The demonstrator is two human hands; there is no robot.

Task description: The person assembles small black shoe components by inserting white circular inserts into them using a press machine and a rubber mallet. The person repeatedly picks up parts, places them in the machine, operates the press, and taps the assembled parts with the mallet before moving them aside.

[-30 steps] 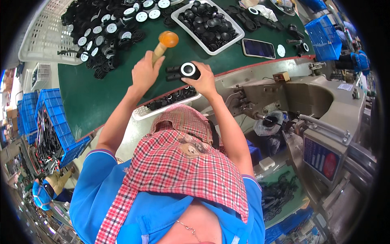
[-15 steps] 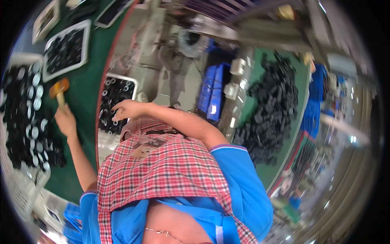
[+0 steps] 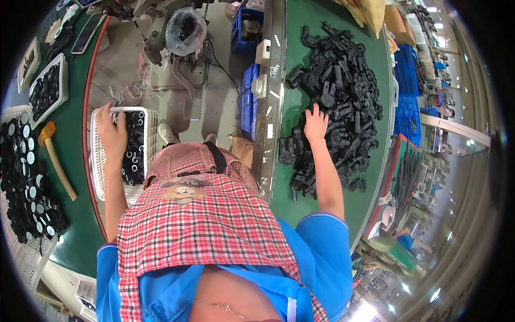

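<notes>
Two hands work apart: the right hand (image 3: 315,122) lies spread, fingers loose, on the pile of black plastic wheel parts (image 3: 338,102) heaped along the right green table's (image 3: 322,214) near edge, gripping nothing yet; the left hand (image 3: 111,134) rests on the white basket (image 3: 140,185), holding nothing visible.

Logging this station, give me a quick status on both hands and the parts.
Left hand resting on white basket of black parts. Right hand flat on pile of black plastic parts, green table. Mallet lying apart at left, nothing blocking.
</notes>
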